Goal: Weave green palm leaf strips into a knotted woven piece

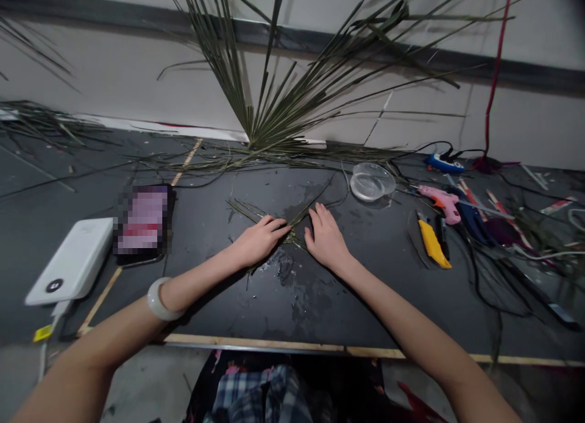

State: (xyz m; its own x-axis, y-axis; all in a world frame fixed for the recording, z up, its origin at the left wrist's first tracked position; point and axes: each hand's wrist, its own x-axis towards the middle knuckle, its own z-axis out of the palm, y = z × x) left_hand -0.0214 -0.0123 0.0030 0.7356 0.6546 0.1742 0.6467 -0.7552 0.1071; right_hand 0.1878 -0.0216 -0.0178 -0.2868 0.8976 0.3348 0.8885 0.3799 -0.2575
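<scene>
Left grip (259, 241) presses palm strips (247, 211), right grip (326, 239) beside.

Pink glue gun (439, 203) w/ yellow utility knife (432, 245) — glass dish (372, 182) nearby, white power bank (68, 261) far L.

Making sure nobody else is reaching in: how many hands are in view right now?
2. The left hand rests on thin green palm-leaf strips; the right hand lies on the dark tabletop just right of them. No other hands show.
</scene>
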